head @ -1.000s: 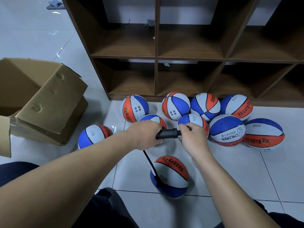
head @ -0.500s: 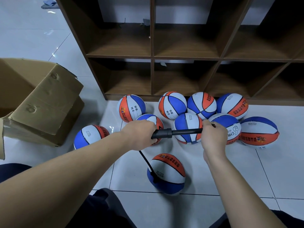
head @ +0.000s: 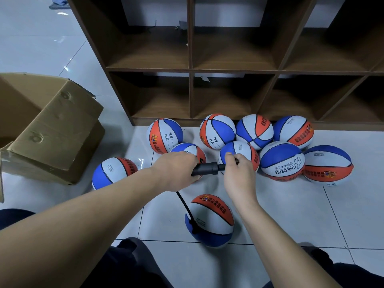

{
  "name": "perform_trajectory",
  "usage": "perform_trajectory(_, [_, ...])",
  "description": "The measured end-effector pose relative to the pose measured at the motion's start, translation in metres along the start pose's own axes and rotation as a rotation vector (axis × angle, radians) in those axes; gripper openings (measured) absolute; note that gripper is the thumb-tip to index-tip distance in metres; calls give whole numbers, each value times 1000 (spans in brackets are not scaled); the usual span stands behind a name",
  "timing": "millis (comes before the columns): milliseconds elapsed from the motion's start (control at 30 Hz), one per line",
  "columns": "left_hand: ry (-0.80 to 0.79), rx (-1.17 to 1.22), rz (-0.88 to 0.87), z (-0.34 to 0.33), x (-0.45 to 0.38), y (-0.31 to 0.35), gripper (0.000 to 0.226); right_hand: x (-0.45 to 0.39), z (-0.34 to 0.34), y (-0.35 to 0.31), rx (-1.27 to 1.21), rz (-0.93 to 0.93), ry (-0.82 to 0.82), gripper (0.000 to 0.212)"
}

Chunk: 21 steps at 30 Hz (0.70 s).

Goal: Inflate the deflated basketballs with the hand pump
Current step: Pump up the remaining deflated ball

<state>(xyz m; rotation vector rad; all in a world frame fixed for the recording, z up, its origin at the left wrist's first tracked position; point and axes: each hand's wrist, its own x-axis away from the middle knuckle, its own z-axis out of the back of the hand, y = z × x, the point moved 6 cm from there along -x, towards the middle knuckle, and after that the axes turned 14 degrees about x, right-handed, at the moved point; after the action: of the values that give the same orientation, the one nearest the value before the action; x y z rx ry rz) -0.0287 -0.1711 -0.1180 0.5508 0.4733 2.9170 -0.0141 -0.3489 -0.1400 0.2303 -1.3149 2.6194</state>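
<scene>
The hose may slip out of the near basketball if the pump swings sideways, because nothing holds this ball on the floor. The left hand grasps the black hand pump by its barrel, and the right hand grips the handle end, pushed close to the barrel. The ball lies near the person, below both hands and a little apart. Other basketballs lie farther, before the wooden shelf.
</scene>
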Motion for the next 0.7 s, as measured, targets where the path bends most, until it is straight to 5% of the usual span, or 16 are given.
perform_trajectory(533, [-12, 33, -41, 1, -2, -1, 16, -12, -4, 3, -6, -37, -175, 37])
perform_trajectory(700, [-31, 19, 12, -1, -3, -17, 26, -39, 42, 26, -73, -167, -77, 30])
